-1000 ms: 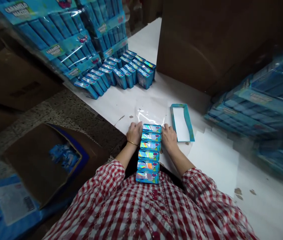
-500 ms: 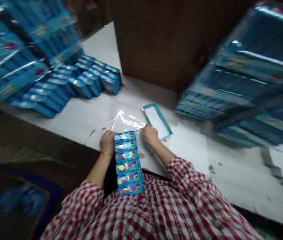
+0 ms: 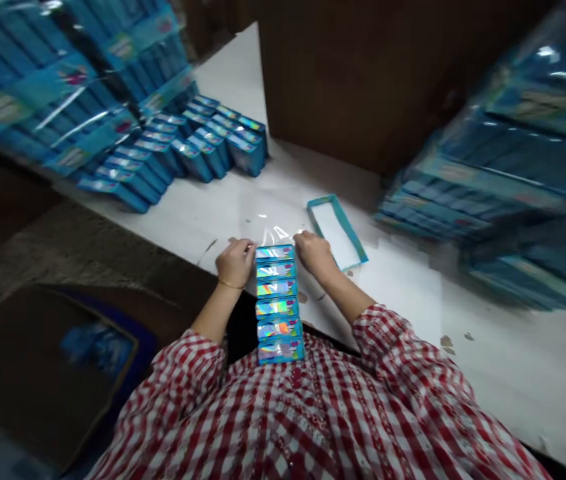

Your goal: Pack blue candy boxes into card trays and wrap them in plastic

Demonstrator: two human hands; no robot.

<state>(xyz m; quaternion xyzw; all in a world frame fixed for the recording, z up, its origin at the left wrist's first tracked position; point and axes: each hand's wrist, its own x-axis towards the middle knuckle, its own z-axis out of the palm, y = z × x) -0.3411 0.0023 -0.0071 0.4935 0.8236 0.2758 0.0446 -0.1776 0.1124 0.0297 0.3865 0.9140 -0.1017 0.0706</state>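
A row of several small blue boxes (image 3: 277, 307) with shiny rainbow tops stretches from my body to the table edge. Clear plastic film (image 3: 277, 235) glints at the row's far end. My left hand (image 3: 234, 265) is closed at the far left corner of the row, its fingers pinching the film. On the other side my right hand (image 3: 313, 253) pinches the film's right part. Just beyond the right hand lies a shallow open tray (image 3: 351, 228) with blue-green walls and a white bottom.
Loose blue boxes (image 3: 197, 148) stand in rows at the back left, beside a tall stack of film-wrapped packs (image 3: 37, 93). Another wrapped stack (image 3: 483, 173) rises on the right. A brown panel (image 3: 333, 80) borders the white table (image 3: 403, 287). Below left is an open carton (image 3: 127, 373) with blue plastic.
The film, spread flat beyond the boxes before, is now drawn up close to the row's far end. Both hands have come nearer the row's end. The whole view has shifted.
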